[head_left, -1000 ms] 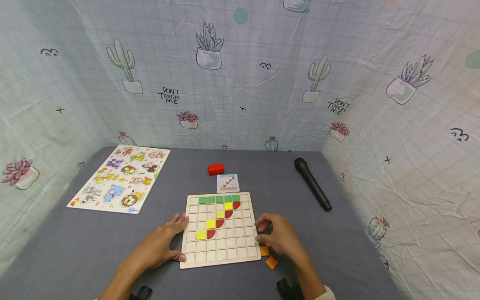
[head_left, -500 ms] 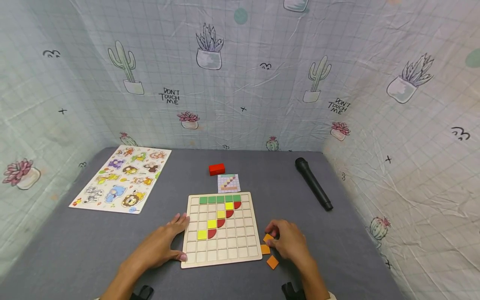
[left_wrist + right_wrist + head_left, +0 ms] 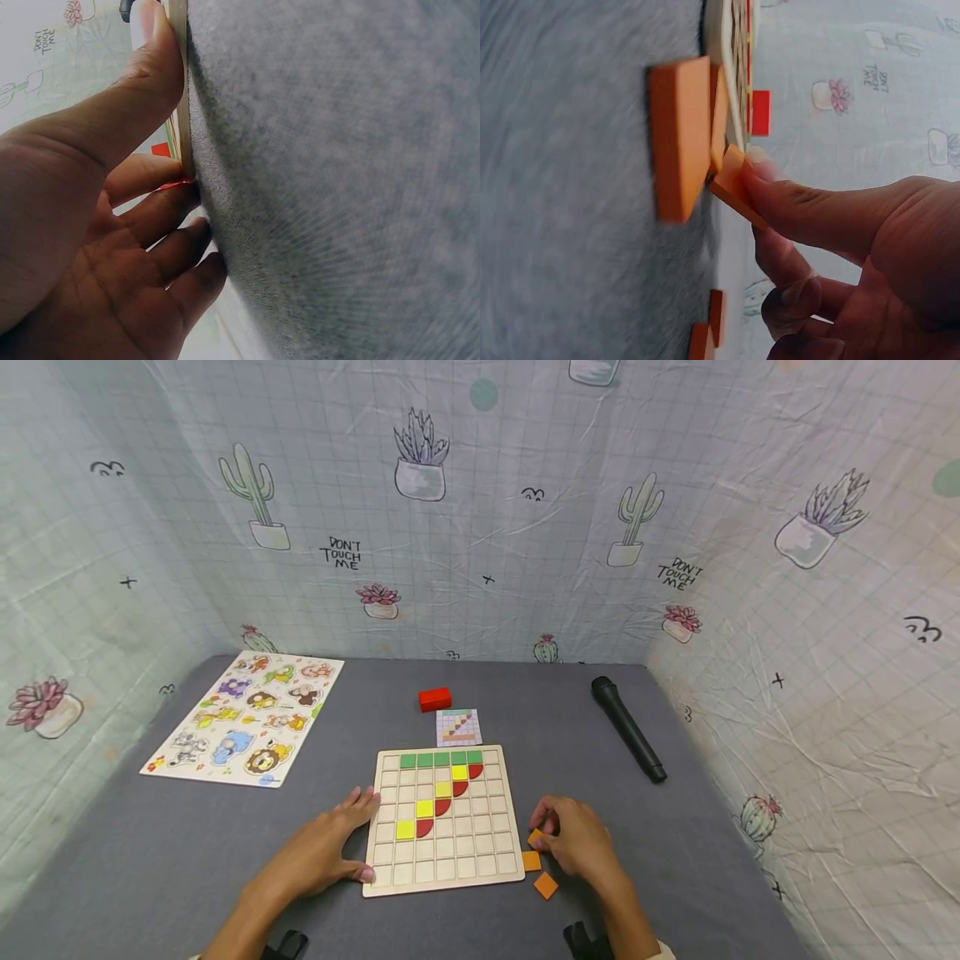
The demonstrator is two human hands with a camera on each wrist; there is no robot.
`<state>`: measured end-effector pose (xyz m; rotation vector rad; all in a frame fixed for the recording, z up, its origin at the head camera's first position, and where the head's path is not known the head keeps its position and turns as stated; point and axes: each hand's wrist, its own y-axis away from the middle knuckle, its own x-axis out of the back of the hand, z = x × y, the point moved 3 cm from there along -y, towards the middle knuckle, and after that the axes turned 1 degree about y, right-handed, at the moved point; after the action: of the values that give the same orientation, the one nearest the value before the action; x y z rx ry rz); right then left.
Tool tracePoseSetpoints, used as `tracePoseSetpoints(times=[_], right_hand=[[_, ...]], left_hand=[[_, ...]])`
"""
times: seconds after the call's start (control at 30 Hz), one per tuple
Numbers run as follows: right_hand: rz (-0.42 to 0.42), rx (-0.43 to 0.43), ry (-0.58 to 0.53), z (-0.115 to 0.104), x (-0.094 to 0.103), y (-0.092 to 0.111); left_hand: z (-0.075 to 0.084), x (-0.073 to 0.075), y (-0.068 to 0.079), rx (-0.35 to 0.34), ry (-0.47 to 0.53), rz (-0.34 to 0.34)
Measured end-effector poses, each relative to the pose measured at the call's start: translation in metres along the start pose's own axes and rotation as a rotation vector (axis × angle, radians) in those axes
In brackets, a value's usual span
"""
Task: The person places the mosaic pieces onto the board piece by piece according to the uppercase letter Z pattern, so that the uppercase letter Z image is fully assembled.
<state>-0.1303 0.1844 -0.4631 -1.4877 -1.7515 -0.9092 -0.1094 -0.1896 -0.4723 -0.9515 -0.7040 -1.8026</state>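
Note:
A pale wooden grid board (image 3: pixel 462 844) lies flat, with a green row along its top and a diagonal of yellow squares (image 3: pixel 425 809) and red quarter-circle pieces (image 3: pixel 424 827). At its left side rests my left hand (image 3: pixel 322 843), thumb on the near corner and fingers spread along the edge; the left wrist view shows the thumb (image 3: pixel 142 82) against the board's rim. Just right of the board, my right hand (image 3: pixel 577 839) pinches an orange square tile (image 3: pixel 733 184) between thumb and fingers. Two more orange tiles, one beside the board (image 3: pixel 531 861) and one nearer (image 3: pixel 546 885), lie on the table.
Beyond the board lie a small pattern card (image 3: pixel 457 727) and a red block (image 3: pixel 435 699). An animal picture board (image 3: pixel 247 718) is at the back left, a black microphone (image 3: pixel 628 729) at the back right. Further orange pieces (image 3: pixel 717 318) show low in the right wrist view.
My right hand has moved from the board's right edge to the right and nearer, down to the orange tiles, and now pinches one. My left hand has stayed on the board's left edge.

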Motion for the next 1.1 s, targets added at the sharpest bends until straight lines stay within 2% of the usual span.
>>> tracePoseSetpoints(times=[0.13, 0.37, 0.57, 0.9, 1.1], right_hand=[[0.036, 0.015, -0.012, -0.008, 0.0, 0.001], [0.068, 0.124, -0.078, -0.033, -0.009, 0.001], [0.021, 0.196, -0.104, -0.06, -0.026, -0.003], [-0.052, 0.226, -0.097, -0.109, -0.058, -0.007], [-0.076, 0.215, -0.115, -0.125, -0.075, -0.01]], left_hand=[[0.0, 0.0, 0.0, 0.001, -0.002, -0.001], [0.001, -0.001, 0.0, 0.001, 0.001, 0.002], [0.0, -0.001, 0.0, 0.009, 0.011, -0.001], [-0.002, -0.001, 0.0, 0.005, 0.003, -0.004], [-0.001, -0.001, -0.001, -0.024, -0.004, 0.008]])
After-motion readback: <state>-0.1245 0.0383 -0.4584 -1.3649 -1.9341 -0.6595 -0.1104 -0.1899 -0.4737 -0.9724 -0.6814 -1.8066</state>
